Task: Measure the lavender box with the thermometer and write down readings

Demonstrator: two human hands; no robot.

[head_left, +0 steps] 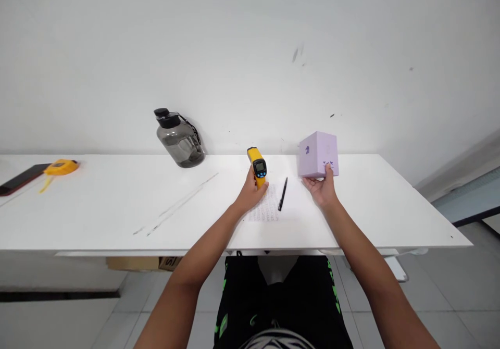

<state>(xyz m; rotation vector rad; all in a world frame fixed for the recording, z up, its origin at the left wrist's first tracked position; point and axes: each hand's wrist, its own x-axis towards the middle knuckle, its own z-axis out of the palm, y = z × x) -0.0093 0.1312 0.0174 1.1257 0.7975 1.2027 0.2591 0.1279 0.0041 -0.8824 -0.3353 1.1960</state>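
My left hand (250,191) is wrapped around the handle of a yellow and black infrared thermometer (257,160), its small screen and blue buttons facing me. My right hand (323,188) grips a light purple box (318,153) by its lower edge, thumb on the near face and fingers underneath. Dark purple marks show on two of the box's sides. Between my hands a black pen (283,194) lies on a sheet of paper (264,212) with rows of handwriting, too small to read. Part of the sheet is hidden by my left hand.
A grey see-through water bottle (180,139) with a black lid stands near the wall, left of my hands. Farther left are a yellow tape measure (61,167) and a dark flat object (25,178). The white table (105,208) has its front edge close to my body.
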